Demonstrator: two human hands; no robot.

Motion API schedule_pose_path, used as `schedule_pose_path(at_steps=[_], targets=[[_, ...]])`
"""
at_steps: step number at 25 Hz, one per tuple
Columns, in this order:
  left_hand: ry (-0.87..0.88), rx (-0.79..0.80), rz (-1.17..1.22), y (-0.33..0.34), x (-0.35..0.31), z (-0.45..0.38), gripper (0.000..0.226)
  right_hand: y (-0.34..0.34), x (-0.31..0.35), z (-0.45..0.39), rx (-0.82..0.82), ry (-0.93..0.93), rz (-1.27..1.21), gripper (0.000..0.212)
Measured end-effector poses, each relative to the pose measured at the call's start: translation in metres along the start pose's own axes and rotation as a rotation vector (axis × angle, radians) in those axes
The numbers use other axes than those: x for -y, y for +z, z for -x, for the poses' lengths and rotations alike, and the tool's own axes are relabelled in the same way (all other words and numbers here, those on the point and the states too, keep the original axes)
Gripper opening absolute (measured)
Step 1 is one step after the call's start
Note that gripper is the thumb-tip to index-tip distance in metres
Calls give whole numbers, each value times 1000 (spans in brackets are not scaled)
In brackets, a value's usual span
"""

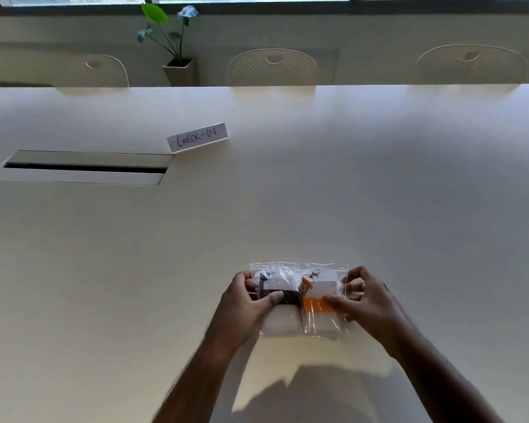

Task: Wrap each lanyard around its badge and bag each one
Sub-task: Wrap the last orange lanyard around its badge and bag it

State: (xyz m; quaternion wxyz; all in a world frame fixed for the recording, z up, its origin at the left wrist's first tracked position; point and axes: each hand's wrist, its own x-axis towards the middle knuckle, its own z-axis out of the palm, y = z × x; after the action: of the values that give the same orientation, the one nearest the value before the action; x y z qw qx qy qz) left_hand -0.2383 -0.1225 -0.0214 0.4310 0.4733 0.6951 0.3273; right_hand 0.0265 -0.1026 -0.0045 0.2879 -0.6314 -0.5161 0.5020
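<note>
White table — left hand grips black-lanyard bag, right hand pinches orange-lanyard bag, edges touching.

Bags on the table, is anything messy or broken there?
Nothing looks broken or spilled. Both clear bags sit side by side, one with a black lanyard, one with an orange lanyard. The left hand and right hand hold them.

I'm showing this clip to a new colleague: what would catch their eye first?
First, the two hands low in the middle: the left hand grips a clear bag holding a black lanyard, and the right hand pinches a second bag holding an orange lanyard. Next, the handwritten CHECK-IN sign standing farther back on the white table, left of centre.
</note>
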Motion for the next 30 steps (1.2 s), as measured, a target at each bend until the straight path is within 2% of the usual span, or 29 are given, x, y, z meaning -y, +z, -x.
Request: schedule_pose_path(at_steps=[4,9,16,24,30], targets=[[26,50,40,-4,-5,-2,60,12,9,3,36,43,-70,47],[27,72,131,-13,-5,-9,53,22,16,-1,-20,-4,-125,50],[43,56,287,-35,-30,-48,40,31,43,-49,6,-35,-285,66],[97,2,294,-77,-73,-158,43,57,96,-166,8,-74,-359,72],[122,-47,314,-97,-99,-280,42,71,142,-273,7,-121,-422,70]])
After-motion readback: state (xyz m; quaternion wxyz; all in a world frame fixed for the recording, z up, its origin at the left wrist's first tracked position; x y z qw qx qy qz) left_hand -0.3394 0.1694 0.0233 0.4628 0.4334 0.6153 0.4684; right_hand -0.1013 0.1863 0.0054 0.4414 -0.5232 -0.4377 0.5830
